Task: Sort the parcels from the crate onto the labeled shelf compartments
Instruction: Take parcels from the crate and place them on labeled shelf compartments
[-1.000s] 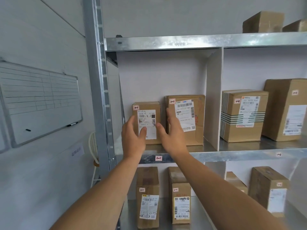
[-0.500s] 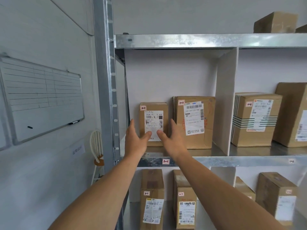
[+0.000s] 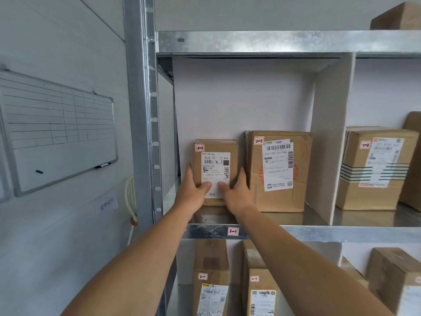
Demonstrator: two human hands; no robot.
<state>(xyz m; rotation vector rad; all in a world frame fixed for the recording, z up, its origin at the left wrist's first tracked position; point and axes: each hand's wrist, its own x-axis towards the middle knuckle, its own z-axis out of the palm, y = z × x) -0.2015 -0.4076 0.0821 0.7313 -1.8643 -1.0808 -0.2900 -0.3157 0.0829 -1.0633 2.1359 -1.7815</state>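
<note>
While bracing the small brown parcel point(image 3: 215, 147) between left hand point(image 3: 192, 193) and right hand point(image 3: 238, 195), presses both thumbs point(image 3: 206, 185) flat on its white label point(image 3: 216, 167), each grip spread with fingers straight along a side. Stands upright on the metal shelf point(image 3: 319, 232) marked 1-1, just beside a larger parcel point(image 3: 279, 201) right of the grip. Below the grip, lower parcels point(image 3: 210, 258) tagged 2-1; well left of it, a whiteboard point(image 3: 57, 133) on the grey wall point(image 3: 57, 247).

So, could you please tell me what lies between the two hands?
In the head view, the small parcel stands between the left hand and right hand.
</note>
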